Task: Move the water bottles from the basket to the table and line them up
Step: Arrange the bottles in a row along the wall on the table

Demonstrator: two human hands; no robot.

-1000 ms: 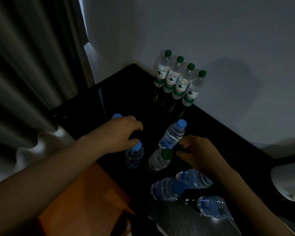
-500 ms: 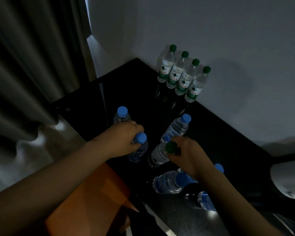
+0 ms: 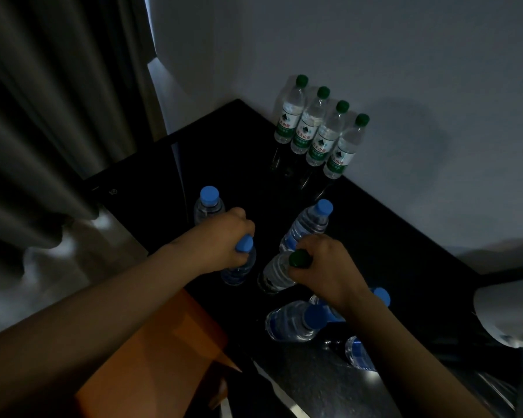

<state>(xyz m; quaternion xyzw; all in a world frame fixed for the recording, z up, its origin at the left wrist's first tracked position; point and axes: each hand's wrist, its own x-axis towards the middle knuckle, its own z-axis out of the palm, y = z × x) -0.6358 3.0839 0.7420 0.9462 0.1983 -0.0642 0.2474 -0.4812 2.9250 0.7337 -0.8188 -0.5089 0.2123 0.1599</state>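
Several green-capped bottles stand in a row against the wall at the back of the black table. My left hand grips the neck of a blue-capped bottle standing on the table. Behind it stands another blue-capped bottle. My right hand holds a green-capped bottle by its cap. A blue-capped bottle stands just beyond that hand. More blue-capped bottles lie near the front, partly hidden by my right forearm.
A grey curtain hangs at the left. An orange box sits below the table's front left edge. A pale rounded object shows at the right edge. The white wall bounds the table at the back.
My right hand moved left onto the green cap and took hold of that bottle. My left hand shifted down onto the blue-capped bottle, uncovering the bottle behind it.
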